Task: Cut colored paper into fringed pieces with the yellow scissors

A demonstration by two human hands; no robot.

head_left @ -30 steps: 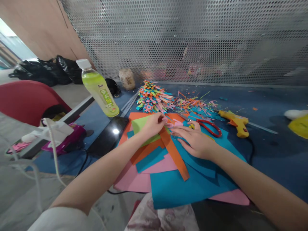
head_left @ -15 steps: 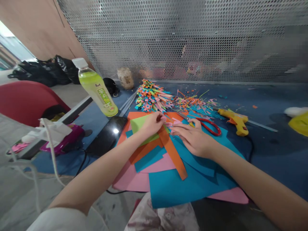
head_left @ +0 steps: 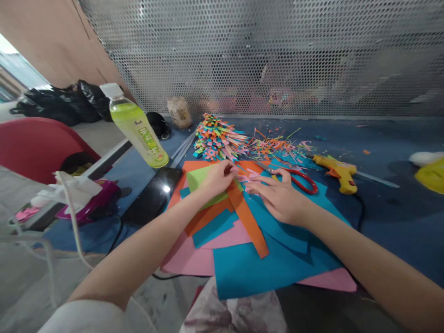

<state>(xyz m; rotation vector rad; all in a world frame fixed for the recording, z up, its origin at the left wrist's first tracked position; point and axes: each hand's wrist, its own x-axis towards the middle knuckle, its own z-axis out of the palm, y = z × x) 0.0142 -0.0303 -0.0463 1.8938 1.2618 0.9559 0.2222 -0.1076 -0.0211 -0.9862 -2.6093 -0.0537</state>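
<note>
My left hand [head_left: 219, 178] is closed in a pinch on a small pink paper piece [head_left: 235, 170], above a lime green sheet [head_left: 198, 176]. Opposite it, my right hand [head_left: 282, 200] rests low over the blue sheets with fingers stretched out, its tips touching small pink paper strips [head_left: 252, 175]. Between the hands, an orange paper strip [head_left: 250, 225] slants toward me. Red-handled scissors [head_left: 305, 185] lie just beyond my right hand, partly covered by it. A layered cone of colourful curled paper [head_left: 219, 141] stands behind the hands.
Paper scraps [head_left: 277, 149] are heaped behind the scissors. A yellow glue gun [head_left: 342, 173] with a glue stick lies at right. On the left are a drink bottle [head_left: 140, 127], a black phone [head_left: 152, 194] and clear glue sticks [head_left: 183, 149]. A perforated metal panel [head_left: 243, 55] closes the back.
The whole view has shifted slightly. Both hands keep nearly the same place and pose, the left still pinching the pink paper piece.
</note>
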